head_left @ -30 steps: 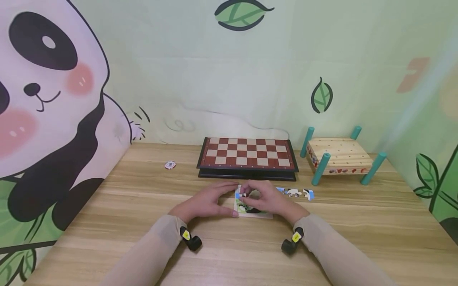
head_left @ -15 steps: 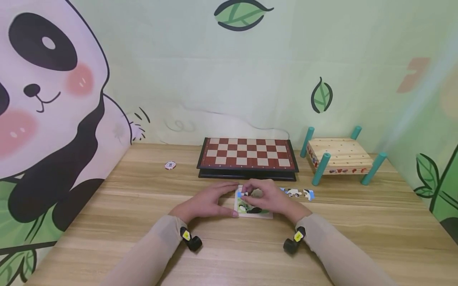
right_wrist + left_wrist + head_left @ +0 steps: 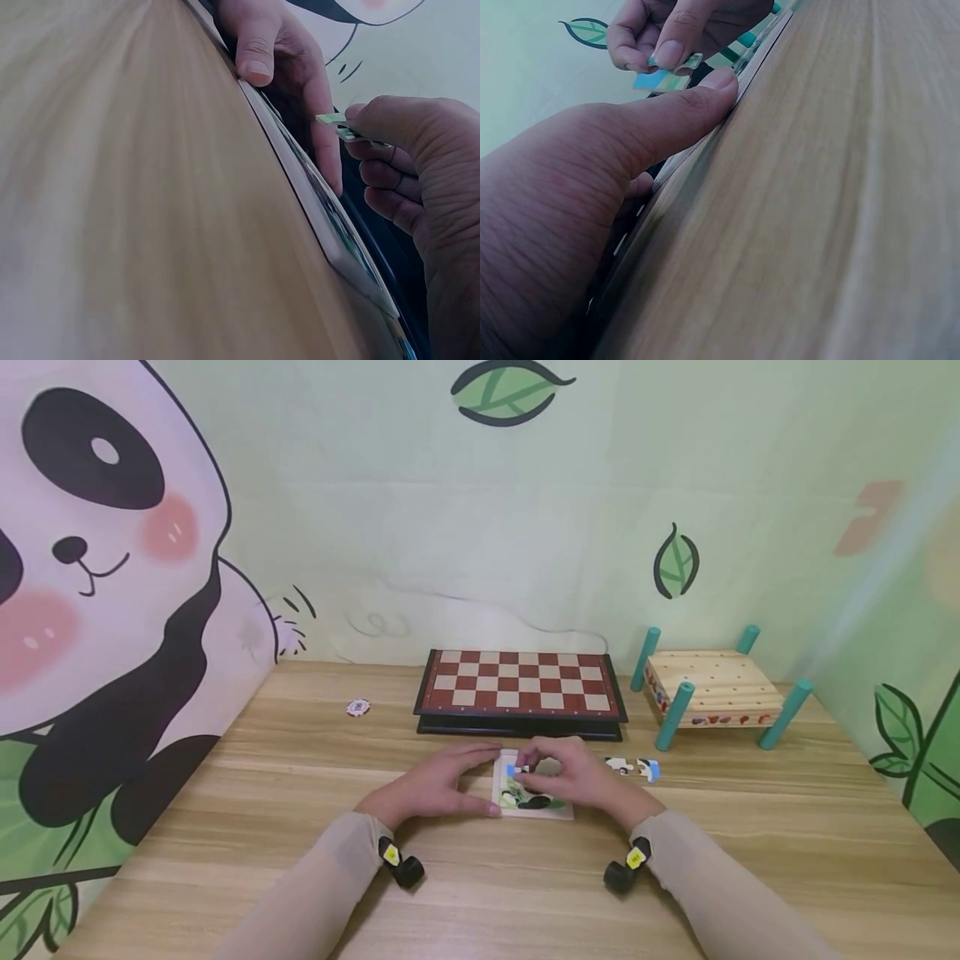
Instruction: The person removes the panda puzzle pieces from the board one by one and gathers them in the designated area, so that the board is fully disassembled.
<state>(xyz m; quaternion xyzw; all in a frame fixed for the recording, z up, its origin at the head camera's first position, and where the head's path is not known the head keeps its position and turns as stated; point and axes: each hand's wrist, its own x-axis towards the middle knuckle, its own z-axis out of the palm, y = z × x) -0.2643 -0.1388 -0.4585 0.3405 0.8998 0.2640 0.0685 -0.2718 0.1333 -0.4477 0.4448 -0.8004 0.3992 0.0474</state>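
Observation:
A small jigsaw puzzle board (image 3: 534, 815) with a pale frame and a green panda picture lies on the table in front of me. At its left side is my left hand (image 3: 435, 781), thumb near the near corner and fingers reaching to the far one, all fairly straight. My right hand (image 3: 573, 772) is over the board and pinches a jigsaw puzzle piece (image 3: 330, 118) between thumb and fingertips. The right wrist view shows that piece raised above the board. Two loose puzzle pieces, a white one (image 3: 621, 766) and a blue-edged one (image 3: 648, 769), lie beyond the right hand.
Behind the board stands a red-and-white chessboard case (image 3: 517, 681) with black sides. To the back right is a wooden stand (image 3: 712, 685) with teal posts. A poker chip (image 3: 358, 707) lies at the back left of the wood-grain table (image 3: 480, 893).
My right hand has shifted slightly to the right with the piece still pinched, covering more of the loose pieces and uncovering more of the board. My left hand has stayed in place.

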